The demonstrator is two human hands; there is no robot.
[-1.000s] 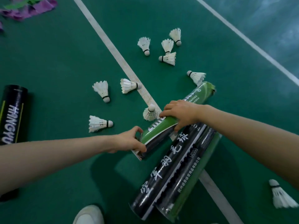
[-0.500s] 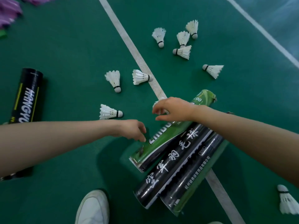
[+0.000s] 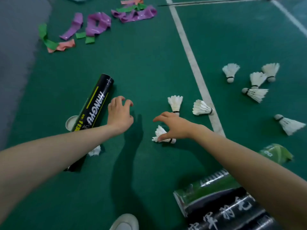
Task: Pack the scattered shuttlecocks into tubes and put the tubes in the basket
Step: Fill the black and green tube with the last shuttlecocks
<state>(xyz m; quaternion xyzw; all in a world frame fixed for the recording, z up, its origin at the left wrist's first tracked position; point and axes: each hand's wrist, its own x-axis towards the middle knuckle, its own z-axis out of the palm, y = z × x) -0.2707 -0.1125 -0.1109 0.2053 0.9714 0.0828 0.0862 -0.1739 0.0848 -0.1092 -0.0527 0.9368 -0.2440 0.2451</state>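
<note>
Right hand [image 3: 174, 126] is held low over the green court floor [image 3: 149, 63], fingers [image 3: 157, 119] spread and curled. The thumb tip is touching the feathers of the nearest shuttlecock [image 3: 163, 136], which lies on its side under the palm; the other fingers arch above it and are not closed on it. A second shuttlecock [image 3: 175, 103] is seen just beyond the knuckles, a third [image 3: 201, 108] beside the white line [image 3: 192, 63].

Left hand [image 3: 120, 113] is open, fingers curled, nothing held, just beside the black tube [image 3: 94, 110] lying on the floor. A white cap [image 3: 70, 122] lies at the tube's far side. A crumpled shuttlecock [image 3: 95, 151] is partly hidden under the left forearm.

Four shuttlecocks [image 3: 254, 80] are clustered past the line, one more [image 3: 289, 124] apart. Stacked tubes [image 3: 216, 201] lie under the right forearm. Coloured tape scraps [image 3: 98, 24] are noted at far left.
</note>
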